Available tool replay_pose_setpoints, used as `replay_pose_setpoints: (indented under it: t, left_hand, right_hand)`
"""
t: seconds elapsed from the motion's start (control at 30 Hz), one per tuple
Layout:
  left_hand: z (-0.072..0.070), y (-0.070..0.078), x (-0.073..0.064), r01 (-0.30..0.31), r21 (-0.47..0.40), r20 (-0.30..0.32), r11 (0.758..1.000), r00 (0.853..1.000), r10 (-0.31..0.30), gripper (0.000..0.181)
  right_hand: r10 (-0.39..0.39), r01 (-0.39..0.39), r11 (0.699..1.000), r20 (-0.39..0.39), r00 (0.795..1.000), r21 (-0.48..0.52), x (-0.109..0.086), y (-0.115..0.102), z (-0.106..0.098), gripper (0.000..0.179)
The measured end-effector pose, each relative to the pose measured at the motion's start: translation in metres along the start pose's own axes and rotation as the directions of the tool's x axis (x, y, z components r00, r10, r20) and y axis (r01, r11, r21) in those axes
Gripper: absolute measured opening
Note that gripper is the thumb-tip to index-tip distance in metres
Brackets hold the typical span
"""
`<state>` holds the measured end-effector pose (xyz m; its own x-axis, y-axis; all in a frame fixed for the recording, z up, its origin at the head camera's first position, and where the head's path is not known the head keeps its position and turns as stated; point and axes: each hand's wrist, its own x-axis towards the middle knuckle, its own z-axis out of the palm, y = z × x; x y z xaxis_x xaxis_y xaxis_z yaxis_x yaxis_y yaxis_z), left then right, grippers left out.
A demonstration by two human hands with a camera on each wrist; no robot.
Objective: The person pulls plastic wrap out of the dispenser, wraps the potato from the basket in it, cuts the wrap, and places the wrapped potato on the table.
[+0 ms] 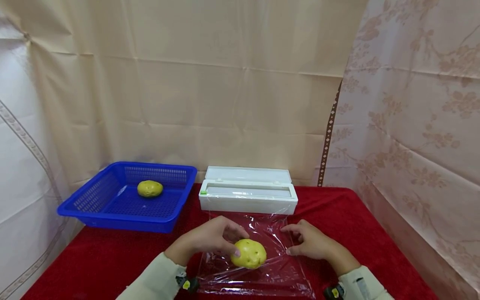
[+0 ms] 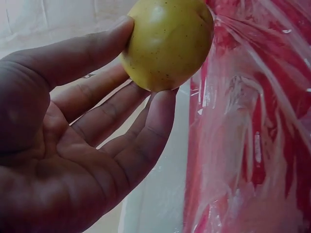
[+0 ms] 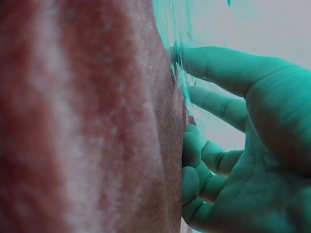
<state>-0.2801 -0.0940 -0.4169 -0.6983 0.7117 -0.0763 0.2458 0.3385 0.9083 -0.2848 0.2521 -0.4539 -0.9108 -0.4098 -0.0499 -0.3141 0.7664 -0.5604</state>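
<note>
Your left hand [image 1: 211, 236] pinches a potato [image 1: 249, 253] between thumb and fingertips, over the clear film [image 1: 270, 277] (can't tell if it's touching down). Your right hand [image 1: 313, 241] is at the film's right edge, thumb and forefinger apart, other fingers loosely bent. White box [image 1: 247, 205], lid up, behind film; second potato [image 1: 150, 188] in blue basket [image 1: 123, 223], left.

I'm seeing glossy, crinkled plastic film [image 1: 277, 278], smooth held potato [image 1: 248, 253] (lightly pitted), matt velvety red cloth [image 1: 333, 208], smooth plastic-looking white box [image 1: 247, 205].
</note>
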Motion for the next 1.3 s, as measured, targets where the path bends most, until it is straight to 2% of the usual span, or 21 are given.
replay_pose_setpoints:
  t: [0.27, 0.63, 0.87, 1.0, 1.13, 1.23, 1.3]
  left_hand:
    - [0.005, -0.007, 0.004, -0.016, 0.003, 0.045, 1.000, 0.999, 0.016, 0.037]
    - [0.009, -0.022, 0.008, -0.004, -0.014, 0.036, 1.000, 0.999, 0.004, 0.035]
    - [0.006, -0.020, 0.007, 0.016, -0.024, 0.046, 1.000, 0.999, -0.015, 0.035]
    - [0.004, -0.017, 0.005, 0.004, 0.010, 0.064, 1.000, 0.998, -0.004, 0.036]
    - [0.000, -0.011, 0.001, -0.022, 0.072, 0.097, 0.997, 0.995, 0.014, 0.039]
    - [-0.003, -0.003, -0.003, -0.033, 0.161, 0.101, 0.986, 0.995, 0.017, 0.040]
    - [-0.005, 0.003, -0.007, -0.036, 0.246, 0.078, 0.969, 0.997, 0.018, 0.040]
  right_hand:
    - [-0.016, 0.016, 1.000, -0.003, 1.000, -0.009, 0.000, 0.001, 0.000, 0.057]
    - [-0.070, 0.070, 0.997, -0.022, 0.997, -0.010, 0.002, 0.002, 0.001, 0.058]
    - [-0.026, 0.026, 1.000, -0.012, 1.000, -0.007, 0.002, 0.003, 0.001, 0.057]
    - [-0.019, 0.019, 1.000, -0.004, 1.000, -0.006, 0.002, 0.003, 0.000, 0.057]
    - [-0.064, 0.064, 0.998, -0.009, 0.998, 0.005, 0.001, 0.004, -0.002, 0.058]
    - [-0.092, 0.092, 0.995, -0.004, 0.996, 0.026, 0.000, 0.005, -0.004, 0.059]
    - [-0.095, 0.094, 0.994, 0.009, 0.995, 0.056, 0.000, 0.005, -0.006, 0.059]
